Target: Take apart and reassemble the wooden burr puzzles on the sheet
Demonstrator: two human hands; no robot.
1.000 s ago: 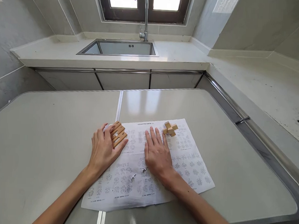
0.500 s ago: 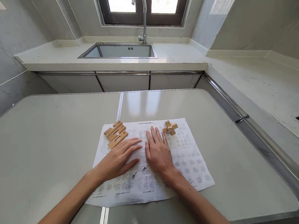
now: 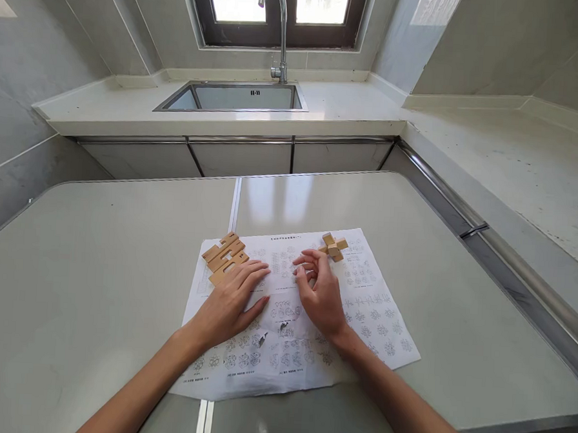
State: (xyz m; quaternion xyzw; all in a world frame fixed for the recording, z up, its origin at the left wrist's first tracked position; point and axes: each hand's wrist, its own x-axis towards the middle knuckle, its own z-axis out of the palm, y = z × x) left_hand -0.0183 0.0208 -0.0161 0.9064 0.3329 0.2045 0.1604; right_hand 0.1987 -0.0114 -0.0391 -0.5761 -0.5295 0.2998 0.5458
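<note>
A printed sheet (image 3: 360,336) covered with small line drawings lies on the table, with two torn spots near its middle. On its left part sit several flat wooden puzzle pieces (image 3: 218,254) with notches and printed numbers, side by side. My left hand (image 3: 234,297) rests on the paper with fingers stretched, its fingertips beside the lowest piece and partly covering it. An assembled cross-shaped wooden puzzle (image 3: 334,247) stands at the upper right of the sheet. Just below and left of it is my right hand (image 3: 321,292), turned on its side, fingers loosely curled and apart, holding nothing.
The pale folding table (image 3: 120,285) has a seam strip running front to back. Behind it, a white counter (image 3: 353,103) carries a steel sink (image 3: 231,112) and a tall faucet (image 3: 282,42) under a window. Another counter runs along the right.
My right hand has lifted from lying flat and turned onto its side, its fingers curling. My left hand stays nearly in place. The view has shifted slightly.
</note>
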